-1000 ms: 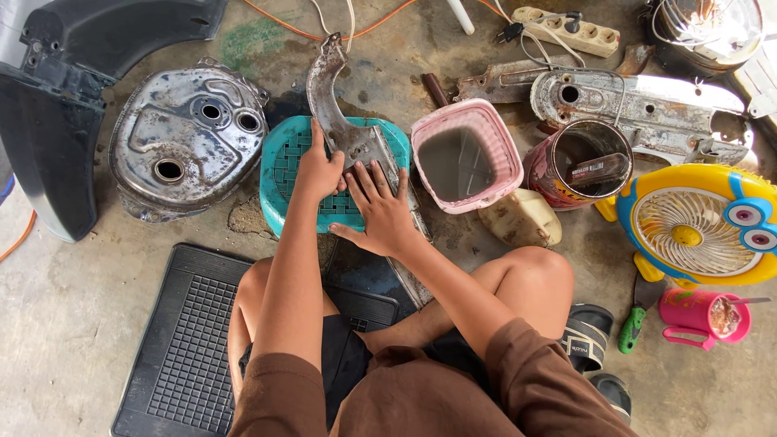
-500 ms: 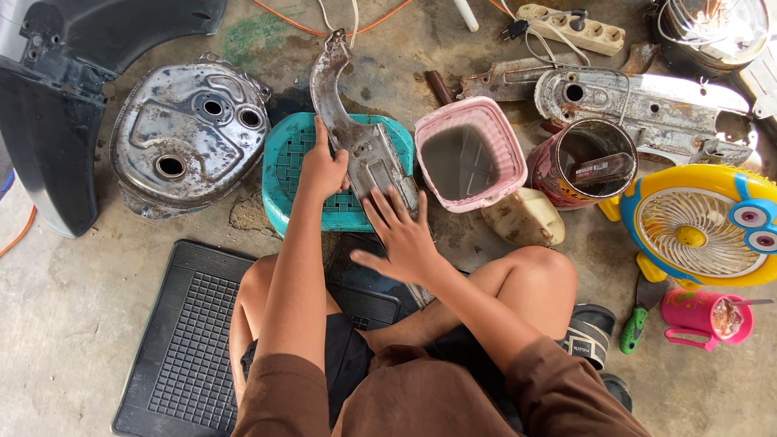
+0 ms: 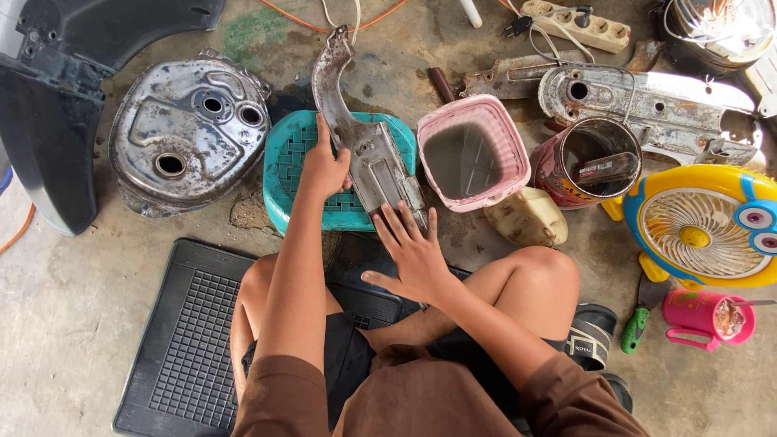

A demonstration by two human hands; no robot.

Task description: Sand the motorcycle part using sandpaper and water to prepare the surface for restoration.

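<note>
A long, rusty curved metal part [image 3: 366,146] lies across an upturned teal plastic stool [image 3: 291,158] in front of my crossed legs. My left hand [image 3: 324,168] grips the part's left edge near its middle. With fingers spread, my right hand [image 3: 414,251] presses flat on the part's near end. Whether anything is under the palm cannot be seen.
A pink basket of murky water [image 3: 473,150], a rusty tin [image 3: 595,162], a pale sponge [image 3: 530,217], a metal tank cover [image 3: 190,129], a second metal cover [image 3: 647,101], a yellow toy fan [image 3: 704,226], a pink cup [image 3: 708,317], a screwdriver [image 3: 635,328], a black rubber mat [image 3: 182,340].
My right hand has slid down the metal part toward me, from its middle to its near end. My left hand has kept its hold.
</note>
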